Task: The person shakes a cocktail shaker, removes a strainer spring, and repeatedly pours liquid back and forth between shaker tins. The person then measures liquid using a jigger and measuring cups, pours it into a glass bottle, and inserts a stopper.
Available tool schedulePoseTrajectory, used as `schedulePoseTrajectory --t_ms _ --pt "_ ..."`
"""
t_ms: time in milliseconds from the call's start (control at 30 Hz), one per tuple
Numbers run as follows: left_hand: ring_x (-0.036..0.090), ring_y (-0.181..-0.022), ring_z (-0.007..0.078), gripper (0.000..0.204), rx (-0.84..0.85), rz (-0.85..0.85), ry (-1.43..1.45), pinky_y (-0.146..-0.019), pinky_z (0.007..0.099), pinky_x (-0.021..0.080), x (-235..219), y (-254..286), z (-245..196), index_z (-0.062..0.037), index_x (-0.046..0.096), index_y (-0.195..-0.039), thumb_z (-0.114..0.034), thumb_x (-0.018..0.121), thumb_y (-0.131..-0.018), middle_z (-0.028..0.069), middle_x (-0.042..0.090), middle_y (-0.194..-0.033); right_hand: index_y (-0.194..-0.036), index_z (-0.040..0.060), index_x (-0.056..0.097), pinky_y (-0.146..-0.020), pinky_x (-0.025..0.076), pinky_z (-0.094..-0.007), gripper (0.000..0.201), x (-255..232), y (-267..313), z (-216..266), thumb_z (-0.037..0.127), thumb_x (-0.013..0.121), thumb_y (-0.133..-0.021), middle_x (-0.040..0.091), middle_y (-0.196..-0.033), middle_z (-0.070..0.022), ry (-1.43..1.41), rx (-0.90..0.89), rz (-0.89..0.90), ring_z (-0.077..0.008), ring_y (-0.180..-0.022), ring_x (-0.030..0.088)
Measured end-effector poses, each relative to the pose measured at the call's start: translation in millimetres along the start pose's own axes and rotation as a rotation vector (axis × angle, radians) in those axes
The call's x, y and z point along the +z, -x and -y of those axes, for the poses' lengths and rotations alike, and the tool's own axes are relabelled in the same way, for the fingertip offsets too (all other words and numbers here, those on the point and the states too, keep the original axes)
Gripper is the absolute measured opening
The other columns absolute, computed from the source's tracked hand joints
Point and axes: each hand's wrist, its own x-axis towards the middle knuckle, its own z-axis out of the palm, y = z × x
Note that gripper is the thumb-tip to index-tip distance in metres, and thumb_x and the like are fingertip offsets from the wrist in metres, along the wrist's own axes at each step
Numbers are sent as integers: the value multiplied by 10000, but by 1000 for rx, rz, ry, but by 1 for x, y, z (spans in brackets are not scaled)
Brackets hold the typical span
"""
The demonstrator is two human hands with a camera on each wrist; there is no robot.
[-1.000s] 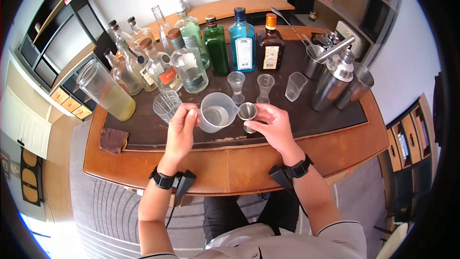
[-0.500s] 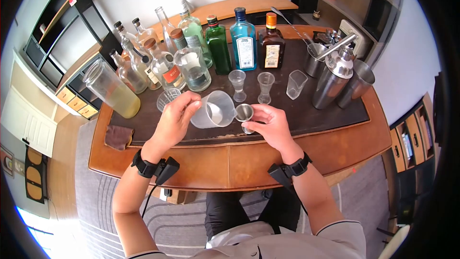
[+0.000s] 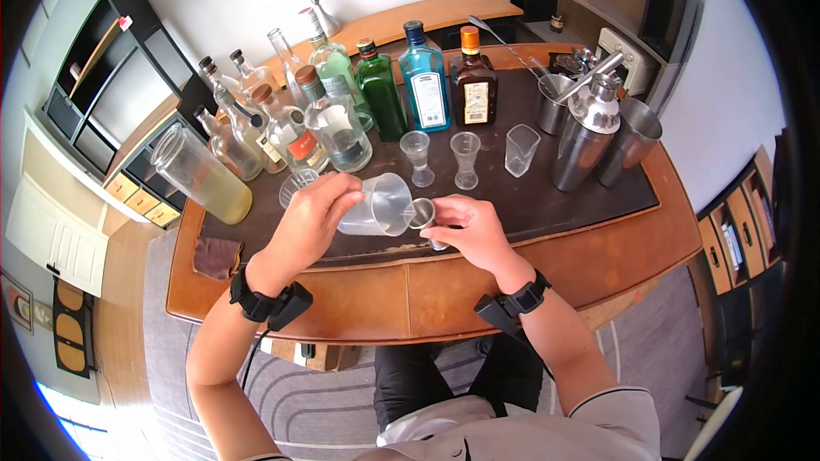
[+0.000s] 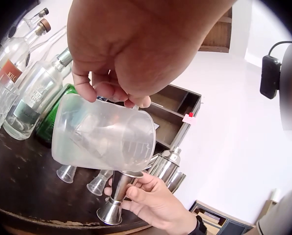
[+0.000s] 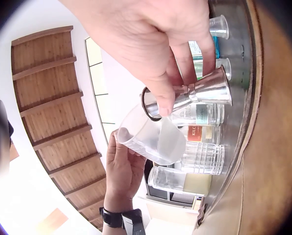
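Observation:
My left hand [image 3: 312, 218] grips the handle of a clear plastic measuring jug [image 3: 367, 207] above the front part of the desk. The jug is tipped to the right, and its spout overlaps the mouth of a double-ended steel jigger [image 5: 207, 93]. Clear liquid lies along the lower side of the jug in the right wrist view. My right hand [image 3: 474, 230] pinches the jigger near its waist between thumb and fingers, wide cup up. Behind them stand two small clear measuring cups [image 3: 416, 158] and a slanted clear cup [image 3: 521, 151].
Glass bottles [image 3: 339, 132] crowd the back left, with green, blue [image 3: 427, 94] and brown bottles beside them. A pitcher of yellowish liquid [image 3: 218, 192] and a folded brown cloth [image 3: 217, 257] are at left. A steel shaker [image 3: 585, 141] and tins stand at right. A ribbed glass [image 3: 295, 189] sits behind my left hand.
My left hand has turned and lifted its wrist outward, tipping the jug further toward the jigger. The jigger stays in my right hand, held at the spout.

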Motion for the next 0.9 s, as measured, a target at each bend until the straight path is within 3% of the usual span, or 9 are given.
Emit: schedulePoseTrajectory --t_ms 367,900 --pt "625 -816 357 120 121 53 -111 -723 404 504 -7 -7 -13 -3 630 -999 -117 643 -964 159 643 -897 -1180 -48 683 -822 571 -282 381 2 1 1 -23 797 -818 739 -1003 -96 -39 20 24 -141 -915 709" --pt "617 -824 364 125 154 70 -164 -723 419 495 -12 -13 -16 -17 625 -994 -135 649 -960 157 629 -885 -1183 -49 683 -806 571 -278 391 5 3 6 -12 807 -814 738 -1022 -89 -13 4 8 -145 -955 705"
